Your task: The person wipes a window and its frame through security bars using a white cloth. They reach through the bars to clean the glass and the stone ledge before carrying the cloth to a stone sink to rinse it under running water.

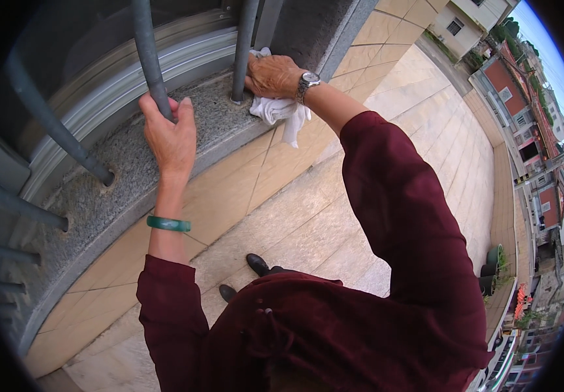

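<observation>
My left hand (170, 132) is wrapped around the lower part of a grey metal window bar (149, 54), just above the stone sill. On that wrist sits a green bangle (168, 224). At the far right end of the granite window sill (208, 103), my right hand (273, 76) presses a white cloth (277, 110) down, right beside another window bar (244, 44). Part of the cloth hangs over the sill's front edge, and my palm hides the rest. A metal wristwatch (308, 83) is on my right wrist.
More bars (61, 132) rise from the sill at left, before the sliding window's aluminium track (81, 117). A stone side jamb (306, 29) bounds the sill at right. Beige wall tiles (223, 181) run below. Potted plants (493, 262) stand by a low wall beyond the paved floor (301, 210).
</observation>
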Demonstrator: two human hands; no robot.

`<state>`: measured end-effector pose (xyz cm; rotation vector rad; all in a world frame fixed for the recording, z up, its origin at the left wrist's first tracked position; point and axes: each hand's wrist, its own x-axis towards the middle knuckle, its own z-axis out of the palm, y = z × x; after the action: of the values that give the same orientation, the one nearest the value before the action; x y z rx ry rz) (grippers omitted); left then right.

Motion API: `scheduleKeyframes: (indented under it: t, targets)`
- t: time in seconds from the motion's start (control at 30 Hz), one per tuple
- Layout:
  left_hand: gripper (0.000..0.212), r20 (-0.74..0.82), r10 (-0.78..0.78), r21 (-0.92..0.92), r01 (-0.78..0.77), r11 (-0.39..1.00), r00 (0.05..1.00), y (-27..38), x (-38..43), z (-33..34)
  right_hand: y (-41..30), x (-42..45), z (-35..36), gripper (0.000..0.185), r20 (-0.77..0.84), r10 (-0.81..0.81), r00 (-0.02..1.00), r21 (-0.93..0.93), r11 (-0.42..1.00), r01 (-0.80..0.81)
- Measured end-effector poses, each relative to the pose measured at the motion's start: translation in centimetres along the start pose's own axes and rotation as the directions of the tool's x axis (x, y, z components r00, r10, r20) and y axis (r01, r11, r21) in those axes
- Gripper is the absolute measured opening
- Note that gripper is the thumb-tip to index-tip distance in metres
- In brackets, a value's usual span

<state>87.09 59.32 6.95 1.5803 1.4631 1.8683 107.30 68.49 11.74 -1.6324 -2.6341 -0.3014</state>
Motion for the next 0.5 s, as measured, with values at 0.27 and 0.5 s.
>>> scheduleKeyframes:
  t: [0.27,0.5]
  targets:
    - [0.036,0.02,0.002,-0.028,-0.001,1.0,1.0,0.5,0.1,0.0,4.4,1.5,6.7,0.023,-0.289,-0.39,0.875,-0.264,0.91,0.318]
    - [0.037,-0.026,0.028,0.037,-0.027,0.999,0.999,0.9,0.3,0.2,4.1,-2.4,5.1,0.031,-0.47,-0.613,0.635,-0.463,0.784,0.414]
